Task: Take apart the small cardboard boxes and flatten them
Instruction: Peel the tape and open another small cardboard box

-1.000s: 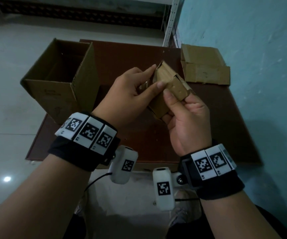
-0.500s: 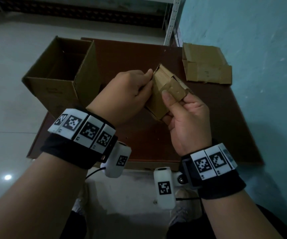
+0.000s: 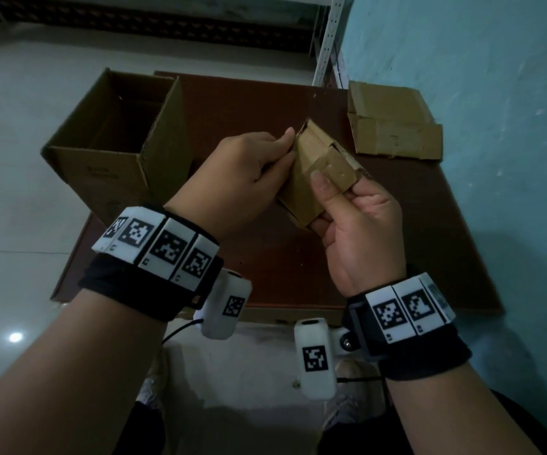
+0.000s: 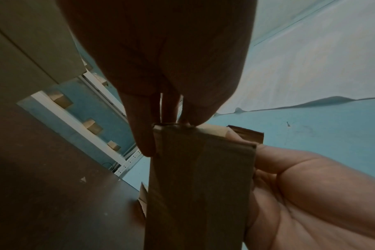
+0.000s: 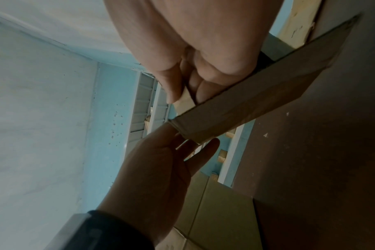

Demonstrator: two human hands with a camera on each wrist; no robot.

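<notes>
Here the brown table [image 3: 265,264] is the landmark. On its far left corner stands a large open carton [image 3: 114,152]; at its far right edge, well apart, lies a flattened box [image 3: 393,126]. Above the table's middle, clear of the surface, the small cardboard box [image 3: 308,182] is held between both hands, its long axis slanting from far-left down toward the near side. The right hand [image 3: 361,231] grips its nearer end, thumb pressed on a folded flap. The left hand [image 3: 236,178] pinches the far upper corner, probably placed to peel that end open.
</notes>
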